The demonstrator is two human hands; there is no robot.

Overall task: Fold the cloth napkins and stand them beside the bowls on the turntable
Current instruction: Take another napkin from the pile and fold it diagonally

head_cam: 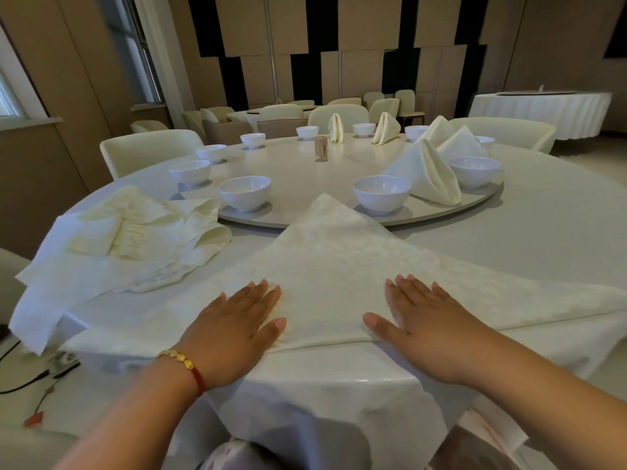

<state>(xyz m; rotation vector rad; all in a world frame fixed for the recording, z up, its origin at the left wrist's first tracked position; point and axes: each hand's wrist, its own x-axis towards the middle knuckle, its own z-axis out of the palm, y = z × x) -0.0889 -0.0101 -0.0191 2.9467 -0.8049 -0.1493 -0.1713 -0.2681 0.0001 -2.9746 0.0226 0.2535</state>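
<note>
A cream napkin (pixel 334 262) lies folded into a flat triangle on the table's near edge, its tip pointing at the turntable (pixel 305 174). My left hand (pixel 237 330) and my right hand (pixel 420 323) both press flat on its near edge, fingers straight. Several white bowls ring the turntable, the nearest two being a left bowl (pixel 245 192) and a right bowl (pixel 382 194). Several folded napkins stand beside bowls on the right and far side, the closest napkin (pixel 428 174) between two bowls.
A loose pile of unfolded napkins (pixel 135 239) lies left of my hands. A toothpick holder (pixel 320 149) stands near the turntable's middle. Chairs (pixel 149 149) surround the table, and cables lie on the floor at the lower left.
</note>
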